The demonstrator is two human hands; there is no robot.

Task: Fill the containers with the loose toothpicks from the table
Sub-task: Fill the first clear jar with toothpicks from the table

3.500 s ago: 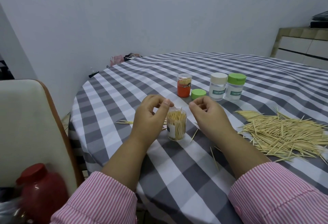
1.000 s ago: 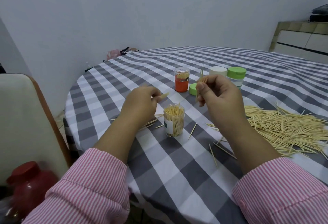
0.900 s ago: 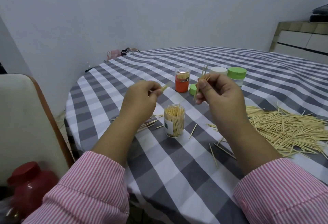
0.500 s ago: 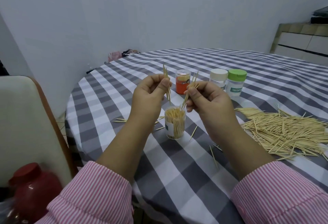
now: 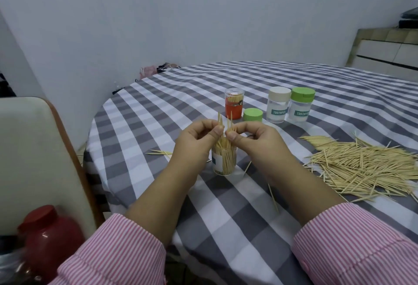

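Note:
An open clear container (image 5: 224, 162) stands upright on the checked tablecloth (image 5: 226, 217), nearly full of toothpicks. Directly above its mouth, my left hand (image 5: 194, 142) pinches a few toothpicks (image 5: 219, 122) upright, their lower ends in the container. My right hand (image 5: 255, 142) pinches a few more toothpicks (image 5: 230, 124) right beside them. A big pile of loose toothpicks (image 5: 362, 167) lies to the right. Its loose green lid (image 5: 252, 114) sits behind my hands.
Behind stand an orange container (image 5: 233, 104), a white-lidded container (image 5: 278, 107) and a green-lidded container (image 5: 300, 107). Stray toothpicks (image 5: 159, 152) lie left of my hands and near my right forearm. A chair back (image 5: 34, 160) and a red jar (image 5: 45, 239) are at left.
Both hands picked up toothpicks, raised them, then came together and lowered them over the open container's mouth.

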